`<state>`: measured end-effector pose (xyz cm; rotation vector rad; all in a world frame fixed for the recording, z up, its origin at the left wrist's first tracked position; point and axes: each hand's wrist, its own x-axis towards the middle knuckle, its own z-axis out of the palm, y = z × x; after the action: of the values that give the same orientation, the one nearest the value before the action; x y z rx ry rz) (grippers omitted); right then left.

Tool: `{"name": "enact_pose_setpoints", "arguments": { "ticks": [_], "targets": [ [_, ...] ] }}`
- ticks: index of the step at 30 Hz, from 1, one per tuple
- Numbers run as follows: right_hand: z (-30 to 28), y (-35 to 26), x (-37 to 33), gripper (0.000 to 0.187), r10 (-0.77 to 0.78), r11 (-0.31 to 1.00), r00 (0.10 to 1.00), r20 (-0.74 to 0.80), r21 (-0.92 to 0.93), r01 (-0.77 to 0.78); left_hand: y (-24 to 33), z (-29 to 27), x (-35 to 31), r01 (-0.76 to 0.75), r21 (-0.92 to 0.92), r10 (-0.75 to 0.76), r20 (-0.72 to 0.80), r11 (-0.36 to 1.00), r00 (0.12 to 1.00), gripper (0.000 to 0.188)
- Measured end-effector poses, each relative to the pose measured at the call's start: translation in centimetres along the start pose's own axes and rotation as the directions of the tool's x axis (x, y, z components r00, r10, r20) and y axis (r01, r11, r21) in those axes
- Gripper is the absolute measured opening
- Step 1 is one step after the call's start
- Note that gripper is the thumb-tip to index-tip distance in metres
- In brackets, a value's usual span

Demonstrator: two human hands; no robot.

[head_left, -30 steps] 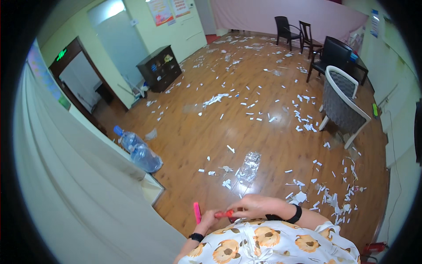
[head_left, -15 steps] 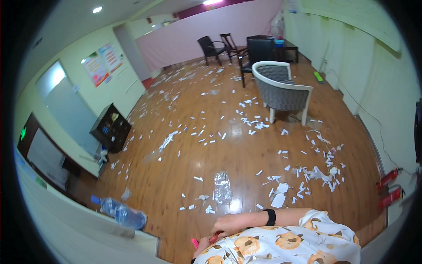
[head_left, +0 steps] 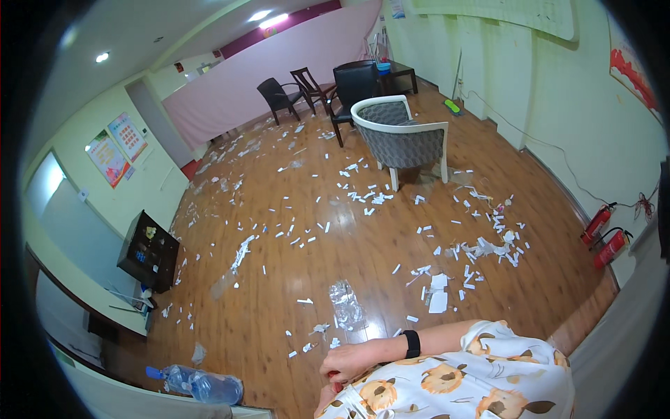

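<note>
My right hand [head_left: 347, 363] is at the bottom of the view, bent across my body, with a black band [head_left: 412, 343] on its wrist. Its fingers are curled around a small red object [head_left: 336, 386], mostly covered, so its kind does not show. Just below it, my left hand [head_left: 326, 400] is partly in view, close against the right one; its fingers are hidden. A white sleeve with orange flowers [head_left: 433, 377] covers my upper arm and the lower edge. On the floor beyond my hands lies a crumpled clear plastic wrapper [head_left: 347, 305].
White paper scraps [head_left: 437, 302] litter the wooden floor [head_left: 293, 272]. A grey armchair [head_left: 398, 133] and several dark chairs [head_left: 278, 98] stand farther off. Large water bottles [head_left: 213, 386] lie at lower left, near a dark cabinet [head_left: 149, 253]. Fire extinguishers [head_left: 611, 246] stand by the right wall.
My view has turned rightward, shifting the room left in the picture. A bright pink bit beside my left hand is out of sight now. The right hand stays curled at the red object.
</note>
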<state>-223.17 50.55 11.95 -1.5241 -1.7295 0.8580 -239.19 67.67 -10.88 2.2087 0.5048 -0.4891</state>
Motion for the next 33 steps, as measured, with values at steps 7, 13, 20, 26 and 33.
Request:
{"name": "enact_pose_setpoints", "arguments": {
  "ticks": [7,13,20,26,33],
  "targets": [
    [0.5,-0.2,1.4,0.015,0.033,0.999,0.997,-0.063,0.041,-0.031,-1.6,-0.1,0.1,0.032,-0.024,-0.032,0.018,0.999,0.999,0.034],
    [0.9,1.0,1.6,0.014,0.014,0.999,0.995,-0.095,-0.047,-0.018,-0.9,0.2,1.2,0.045,-0.019,-0.044,0.033,0.999,0.998,0.035],
    [0.3,1.3,-0.6,0.018,-0.052,0.998,0.992,-0.114,-0.044,0.047,1.1,1.0,2.3,0.063,0.012,-0.064,0.041,0.998,0.997,0.035],
    [-0.2,2.2,-2.2,0.024,-0.088,0.993,0.996,0.012,-0.078,0.089,1.9,2.0,1.4,0.104,-0.002,-0.104,0.019,0.995,0.994,0.036],
    [0.0,4.0,-4.7,0.019,-0.087,0.996,0.993,0.076,0.011,0.087,1.9,4.6,-2.0,0.197,-0.071,-0.200,-0.043,0.978,0.979,0.036]
  ]
}}
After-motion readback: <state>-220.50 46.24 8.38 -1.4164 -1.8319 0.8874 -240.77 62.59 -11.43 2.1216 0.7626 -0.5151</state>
